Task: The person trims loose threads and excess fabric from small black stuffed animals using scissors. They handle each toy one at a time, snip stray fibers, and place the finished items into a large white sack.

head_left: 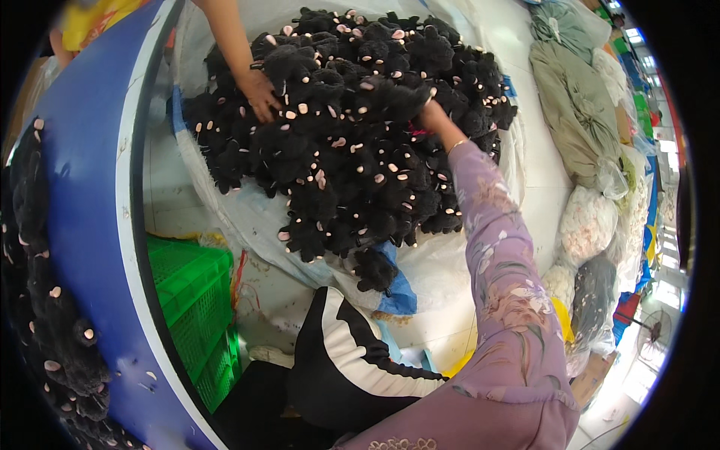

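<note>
A big heap of black plush toys (330, 161) with small pink and cream parts lies on a spread white woven sheet (217, 202). My right hand (431, 116), at the end of a purple floral sleeve, is at the heap's right side. Its fingers are closed on a black plush toy (401, 103), which is slightly blurred; a bit of bright pink shows beneath the hand. My left hand is out of view. Another person's hand (260, 94) reaches in from the top and touches the toys on the left of the heap.
On the left stands a blue table (86, 187) with a white edge, bearing more black plush toys (64, 330). Beneath its edge are stacked green crates (191, 285). Several stuffed sacks (574, 105) and clear bags (589, 225) line the right, near a fan (654, 328).
</note>
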